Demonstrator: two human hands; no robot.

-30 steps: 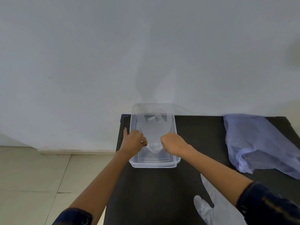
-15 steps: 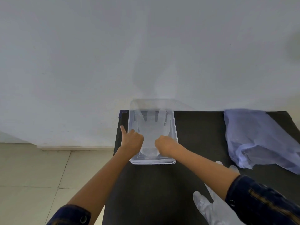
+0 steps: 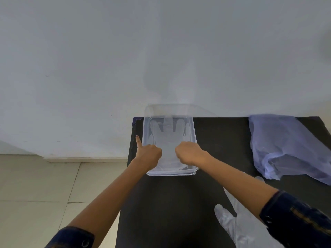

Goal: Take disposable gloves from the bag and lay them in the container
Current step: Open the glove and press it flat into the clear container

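Glove [image 3: 167,140]: lies flat in the container [image 3: 194,140], fingers toward the wall.
Left hand [image 3: 149,154]: you pinch the glove's cuff edge, index finger out.
Right hand [image 3: 188,153]: closed on the opposite cuff edge.
Second glove [image 3: 240,228]: on the table [image 3: 170,212], not yet placed.
Bag [image 3: 286,145]: far right; contents cannot be told.

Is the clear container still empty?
No, a see-through glove lies flat inside the clear container, its fingers pointing toward the wall, with both hands at its cuff end.
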